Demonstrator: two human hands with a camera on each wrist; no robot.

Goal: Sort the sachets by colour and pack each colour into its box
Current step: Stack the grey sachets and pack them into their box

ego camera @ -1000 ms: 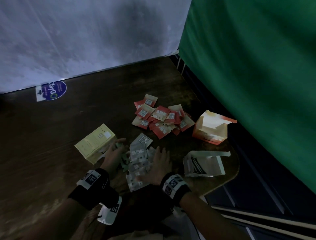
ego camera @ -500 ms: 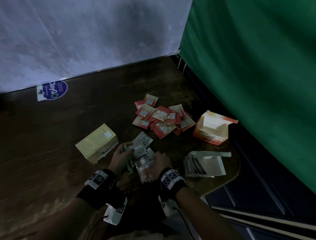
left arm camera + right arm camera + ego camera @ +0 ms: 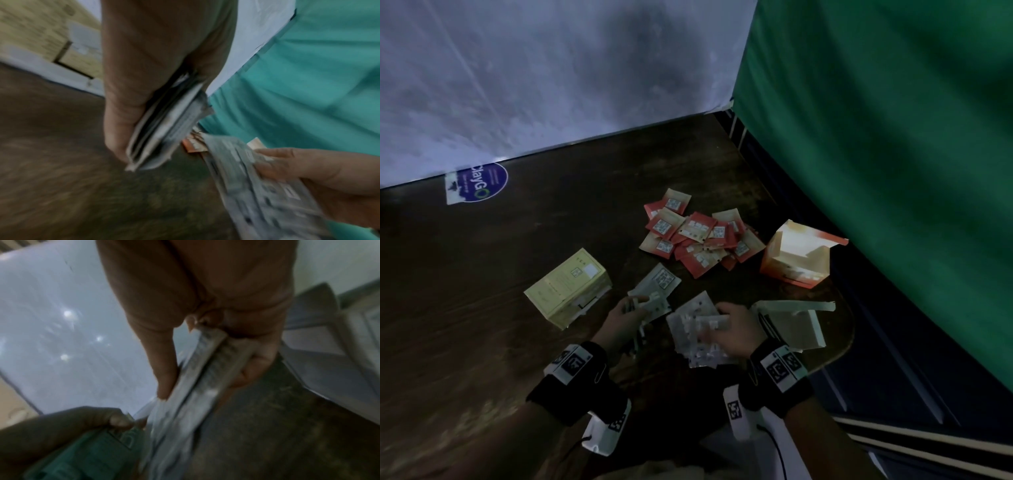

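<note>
My left hand (image 3: 631, 306) grips a small stack of pale green sachets (image 3: 650, 305), seen edge-on in the left wrist view (image 3: 164, 129). My right hand (image 3: 722, 318) pinches a fanned stack of white sachets (image 3: 698, 332) between thumb and fingers (image 3: 166, 379), just left of the open white box (image 3: 801, 325). One pale sachet (image 3: 659, 281) lies flat beyond my left hand. A pile of red sachets (image 3: 698, 236) lies farther back, beside the open red box (image 3: 796, 260). The shut yellow box (image 3: 568, 287) lies to the left.
The dark wooden table (image 3: 500, 342) ends at a rounded edge (image 3: 849, 342) just right of the white box. A green curtain (image 3: 893, 154) hangs on the right and a white sheet (image 3: 551, 75) at the back. A blue sticker (image 3: 479, 181) lies far left.
Both hands lay on one pale pile before. Each has since lifted its own stack, and the right hand has moved right toward the white box.
</note>
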